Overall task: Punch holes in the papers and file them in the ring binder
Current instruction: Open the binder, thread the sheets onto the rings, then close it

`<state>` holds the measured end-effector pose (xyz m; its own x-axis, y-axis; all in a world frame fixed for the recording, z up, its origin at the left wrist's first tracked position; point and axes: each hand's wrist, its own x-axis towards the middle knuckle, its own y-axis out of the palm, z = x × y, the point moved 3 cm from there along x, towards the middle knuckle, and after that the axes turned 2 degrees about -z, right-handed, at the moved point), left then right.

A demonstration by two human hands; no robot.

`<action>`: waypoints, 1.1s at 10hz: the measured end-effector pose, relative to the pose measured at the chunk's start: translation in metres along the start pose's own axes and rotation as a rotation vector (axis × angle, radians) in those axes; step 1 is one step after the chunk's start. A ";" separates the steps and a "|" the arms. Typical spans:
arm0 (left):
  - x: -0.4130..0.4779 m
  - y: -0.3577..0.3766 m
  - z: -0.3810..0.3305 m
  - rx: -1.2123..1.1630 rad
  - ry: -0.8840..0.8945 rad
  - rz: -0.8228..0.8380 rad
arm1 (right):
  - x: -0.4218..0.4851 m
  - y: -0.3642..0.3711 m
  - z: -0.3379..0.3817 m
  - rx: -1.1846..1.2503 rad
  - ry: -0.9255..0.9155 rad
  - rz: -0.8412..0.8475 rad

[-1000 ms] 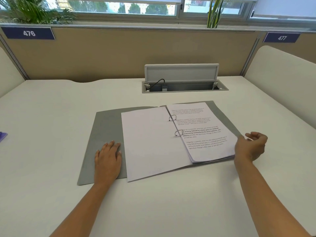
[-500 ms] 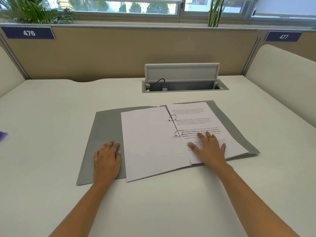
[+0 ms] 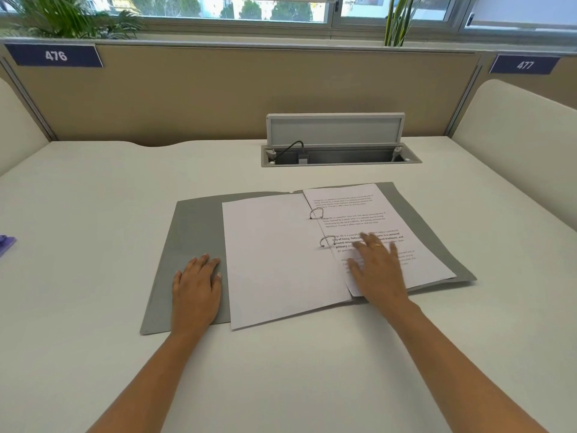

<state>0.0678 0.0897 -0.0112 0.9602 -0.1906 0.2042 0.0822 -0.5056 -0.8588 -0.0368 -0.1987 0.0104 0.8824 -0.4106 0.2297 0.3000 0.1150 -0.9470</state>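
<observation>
Ring binder (image 3: pixel 193 232) lay open and flat near the middle of the tabletop (image 3: pixel 93 189), grey covers spread, two metal rings (image 3: pixel 316 213) standing at the spine. Papers sat on both sides: printed stack (image 3: pixel 359 210) on the right cover, blank-faced sheets (image 3: pixel 274 260) turned over to the left, their front corner overhanging the binder's near edge. Both stacks appeared threaded on the rings, so filing looked largely done. Right hand (image 3: pixel 379 270) was blurred, palm down on the printed stack with fingers spread, clasping nothing. Left hand (image 3: pixel 196 285) pressed flat on the left cover by its near edge, likewise grasping nothing. Judged handling: sheets light, limp, prone to sliding and tearing at the holes; best held by flat pressure or lifted at a free edge away from the rings. Covers stiff; take them at an outer edge to close. Counted: one binder, two rings, two stacks, two hands. One purple object (image 3: pixel 6 243), cut off at the tabletop's left edge; one open cable tray (image 3: pixel 340 156) at the far edge.
</observation>
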 end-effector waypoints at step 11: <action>0.001 0.002 0.002 -0.006 0.002 0.006 | -0.045 0.012 0.125 0.130 -0.706 -0.044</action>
<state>0.0692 0.0905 -0.0134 0.9601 -0.1953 0.2004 0.0753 -0.5093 -0.8573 -0.0275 -0.0661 0.0168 0.8790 0.2602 0.3995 0.3429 0.2369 -0.9090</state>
